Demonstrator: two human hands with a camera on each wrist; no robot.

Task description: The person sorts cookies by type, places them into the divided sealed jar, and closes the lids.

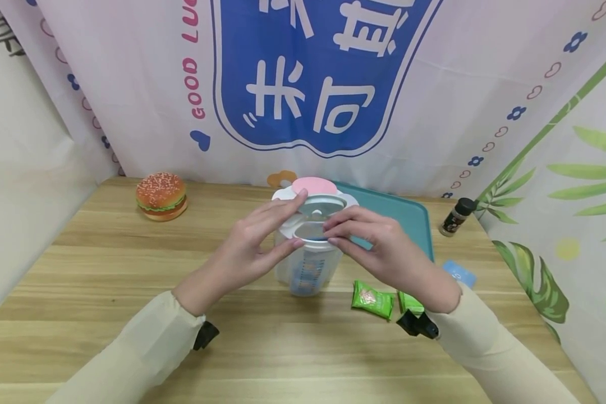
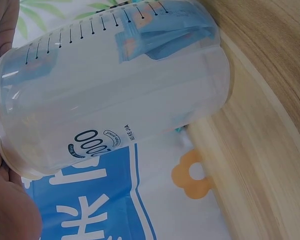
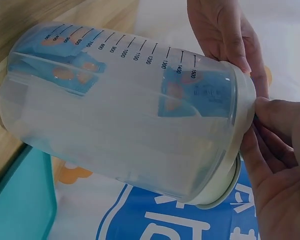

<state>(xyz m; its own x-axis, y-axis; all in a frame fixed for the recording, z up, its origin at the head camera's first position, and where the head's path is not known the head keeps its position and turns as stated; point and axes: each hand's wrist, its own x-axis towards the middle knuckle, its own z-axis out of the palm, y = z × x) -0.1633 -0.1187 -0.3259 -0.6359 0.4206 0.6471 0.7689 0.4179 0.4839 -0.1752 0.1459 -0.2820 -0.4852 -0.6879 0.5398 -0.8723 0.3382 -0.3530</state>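
A clear storage canister [image 1: 310, 269] with a white lid [image 1: 284, 195] and pink top panel [image 1: 314, 185] stands upright before me. Its small hatch [image 1: 323, 206] is raised over the opening. Several blue packets [image 3: 65, 65] lie at its bottom. Another blue packet [image 3: 195, 94] hangs high inside, just under the lid. My left hand [image 1: 255, 238] spreads its thumb and fairly straight fingers against the lid's left side. At the opening, the bent fingers of my right hand [image 1: 376, 238] appear to pinch that upper packet; the contact is partly hidden.
A teal tray [image 1: 404, 210] lies behind and right of the canister. Green packets [image 1: 372, 300] and a blue packet [image 1: 459, 274] are on the wooden table [image 1: 106, 314] to the right. A toy burger [image 1: 161, 196] sits back left, a black-capped shaker bottle [image 1: 457, 217] back right.
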